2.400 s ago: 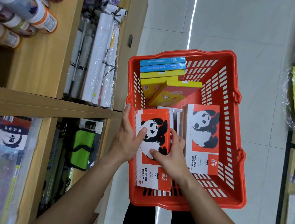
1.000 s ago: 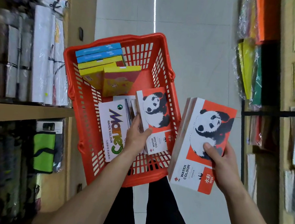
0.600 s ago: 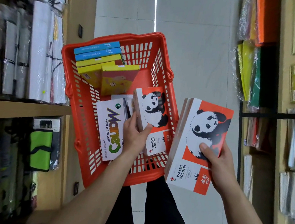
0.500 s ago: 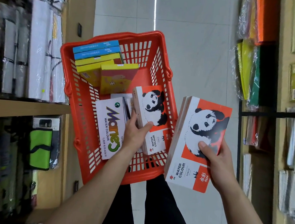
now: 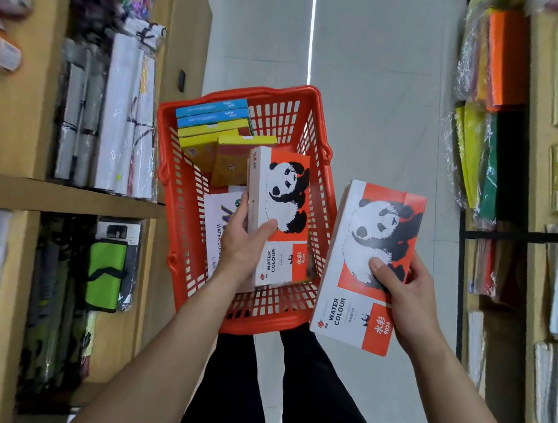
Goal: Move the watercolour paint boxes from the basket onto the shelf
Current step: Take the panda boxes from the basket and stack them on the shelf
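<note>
A red plastic basket (image 5: pixel 184 203) stands on the floor between my feet. My left hand (image 5: pixel 244 242) grips a panda watercolour box (image 5: pixel 286 191), lifted above the basket's middle. To the right of the basket, my right hand (image 5: pixel 402 289) holds a stack of panda watercolour boxes (image 5: pixel 363 239) over the floor. A white "WATER COLOUR" box (image 5: pixel 218 216) still lies in the basket, partly hidden by my left hand. Yellow boxes (image 5: pixel 209 148) and blue boxes (image 5: pixel 208 112) lie at the basket's far end.
A wooden shelf unit (image 5: pixel 53 193) stands on the left with wrapped white rolls (image 5: pixel 124 113), bottles and a green case (image 5: pixel 105 273). On the right another shelf (image 5: pixel 535 200) holds wrapped coloured paper packs. Grey tiled floor (image 5: pixel 366 84) runs between them.
My left hand has lifted its panda box up out of the basket. My right hand with the stack has stayed beside the basket. The view has tilted slightly.
</note>
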